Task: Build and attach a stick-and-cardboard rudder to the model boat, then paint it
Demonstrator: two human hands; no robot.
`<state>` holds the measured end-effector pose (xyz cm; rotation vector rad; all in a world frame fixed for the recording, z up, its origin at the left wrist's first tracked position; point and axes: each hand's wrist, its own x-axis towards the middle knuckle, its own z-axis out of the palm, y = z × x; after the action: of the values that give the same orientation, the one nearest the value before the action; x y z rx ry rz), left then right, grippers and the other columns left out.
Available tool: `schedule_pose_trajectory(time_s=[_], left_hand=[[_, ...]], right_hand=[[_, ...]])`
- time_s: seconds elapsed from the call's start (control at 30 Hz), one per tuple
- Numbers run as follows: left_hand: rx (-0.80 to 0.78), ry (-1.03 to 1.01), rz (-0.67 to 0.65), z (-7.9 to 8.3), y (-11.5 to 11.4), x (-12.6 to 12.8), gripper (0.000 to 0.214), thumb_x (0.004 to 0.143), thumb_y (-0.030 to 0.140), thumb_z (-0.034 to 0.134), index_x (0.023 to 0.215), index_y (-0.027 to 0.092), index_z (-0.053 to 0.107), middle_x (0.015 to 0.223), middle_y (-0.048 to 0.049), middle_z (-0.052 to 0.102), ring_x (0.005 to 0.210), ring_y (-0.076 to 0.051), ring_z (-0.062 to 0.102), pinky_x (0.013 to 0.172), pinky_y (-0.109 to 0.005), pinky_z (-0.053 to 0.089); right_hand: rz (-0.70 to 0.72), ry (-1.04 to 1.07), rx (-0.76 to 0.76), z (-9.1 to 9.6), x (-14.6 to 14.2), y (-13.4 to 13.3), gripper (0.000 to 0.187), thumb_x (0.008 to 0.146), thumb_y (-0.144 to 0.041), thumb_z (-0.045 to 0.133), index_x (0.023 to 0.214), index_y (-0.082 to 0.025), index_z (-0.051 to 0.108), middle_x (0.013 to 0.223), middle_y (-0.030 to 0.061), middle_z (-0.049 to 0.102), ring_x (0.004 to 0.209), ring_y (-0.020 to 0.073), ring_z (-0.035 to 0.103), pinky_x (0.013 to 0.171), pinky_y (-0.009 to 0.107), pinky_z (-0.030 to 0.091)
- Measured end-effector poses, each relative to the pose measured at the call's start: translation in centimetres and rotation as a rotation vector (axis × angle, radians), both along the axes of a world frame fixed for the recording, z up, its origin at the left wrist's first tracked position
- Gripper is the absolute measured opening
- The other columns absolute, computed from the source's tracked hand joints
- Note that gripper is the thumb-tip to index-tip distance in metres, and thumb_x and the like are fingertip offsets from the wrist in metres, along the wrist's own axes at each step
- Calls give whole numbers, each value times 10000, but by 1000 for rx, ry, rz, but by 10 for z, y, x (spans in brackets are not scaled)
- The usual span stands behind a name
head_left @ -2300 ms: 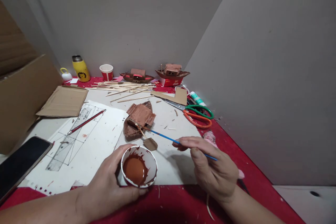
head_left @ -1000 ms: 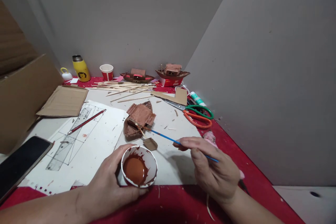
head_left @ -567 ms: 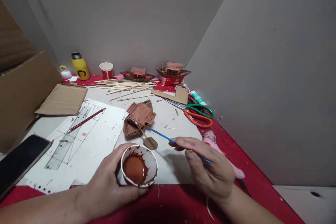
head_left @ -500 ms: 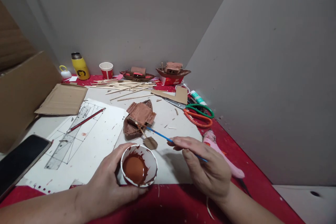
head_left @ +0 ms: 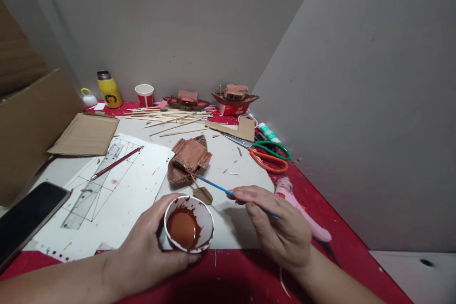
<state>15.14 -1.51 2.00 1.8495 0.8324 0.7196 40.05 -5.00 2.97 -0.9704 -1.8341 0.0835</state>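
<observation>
My left hand (head_left: 151, 242) is wrapped round a paper cup (head_left: 208, 221) with reddish-brown paint (head_left: 183, 229) inside, tipped a little toward me. Between the fingers of my right hand (head_left: 278, 228) is a thin blue paintbrush (head_left: 215, 186), its tip pointing left. That tip is at the near end of a small brown model boat (head_left: 188, 157) with a ridged roof, beside a thin stick. The stick ends in a flat brown paddle-shaped piece (head_left: 203, 195), just beyond the cup. Whether the bristles press on the boat or on the stick, I cannot tell.
Drawn paper (head_left: 124, 199) carries a clear ruler (head_left: 80, 204) and a pencil (head_left: 117, 163); a phone (head_left: 33, 221) lies left. Behind are wooden sticks (head_left: 171, 116), another cup (head_left: 144, 96), a yellow bottle (head_left: 109, 91) and two finished-looking boats (head_left: 235, 97). Scissors (head_left: 270, 164) and a pink glue gun (head_left: 306, 213) lie right.
The brush tip and my right hand have shifted slightly left and a little down. The paddle-shaped piece has moved slightly left. My left hand and the cup have hardly moved.
</observation>
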Motion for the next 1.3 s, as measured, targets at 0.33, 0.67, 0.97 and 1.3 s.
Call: schedule_pose_trajectory(time_s=[0.33, 0.67, 0.97, 1.3], left_hand=[[-15, 5, -27, 1, 2, 0, 608, 746, 270, 761, 1272, 308, 459, 1205, -6, 648, 1041, -197, 660, 902, -292, 541], [-3, 29, -8, 2, 2, -1, 631, 723, 266, 779, 1266, 314, 463, 1197, 4, 648, 1051, -196, 653, 910, -290, 534], [-60, -7, -15, 3, 2, 1, 613, 726, 278, 783, 1256, 282, 476, 1177, -27, 661, 1041, -220, 656, 907, -325, 538], [-45, 1, -9, 2, 2, 0, 631, 721, 272, 784, 1276, 286, 484, 1189, -38, 662, 1051, -229, 654, 923, -343, 534]], right_hand=[[-1, 5, 7, -2, 1, -2, 351, 901, -72, 534, 1207, -220, 624, 973, 78, 743, 923, 213, 713, 736, 346, 612], [-87, 157, -48, -6, 5, 1, 259, 915, -76, 527, 1077, -223, 667, 918, 32, 729, 803, 150, 698, 689, 269, 583], [-114, 221, -20, -7, 5, -2, 277, 924, -78, 519, 1100, -231, 669, 945, 32, 721, 797, 144, 688, 679, 268, 573], [-105, 157, 2, -2, 4, -2, 248, 908, -81, 527, 1058, -219, 670, 865, 41, 733, 806, 174, 708, 686, 294, 584]])
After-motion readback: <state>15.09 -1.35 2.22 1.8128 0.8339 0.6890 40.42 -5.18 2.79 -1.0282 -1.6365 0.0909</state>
